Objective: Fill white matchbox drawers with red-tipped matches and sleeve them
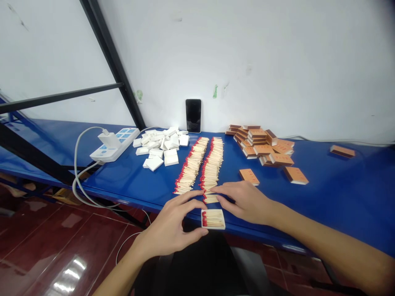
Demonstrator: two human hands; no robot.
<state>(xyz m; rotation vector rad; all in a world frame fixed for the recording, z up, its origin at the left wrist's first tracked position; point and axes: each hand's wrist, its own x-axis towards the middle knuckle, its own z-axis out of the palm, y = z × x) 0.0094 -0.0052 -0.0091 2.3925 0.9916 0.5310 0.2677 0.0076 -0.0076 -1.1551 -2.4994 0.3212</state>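
Note:
My left hand (175, 224) holds a small white matchbox tray (224, 224) at the table's front edge, between thumb and fingers. Inside the tray lie red-tipped matches (213, 218), heads to the left. My left index finger reaches beyond the tray to the near end of the right-hand match row (212, 164). There my right hand (247, 201) has its thumb and index finger closed around a small bunch of matches (210, 199); its other fingers are partly hidden. A second match row (191, 166) runs alongside on the left, heads also facing left.
White trays (163, 144) are piled at the back left, beside a power strip (115, 146) with white cables. A phone (193, 116) leans on the wall. Orange matchbox sleeves (262, 144) are heaped at the back right, with single ones (249, 176) nearer. A black metal frame (114, 61) stands left.

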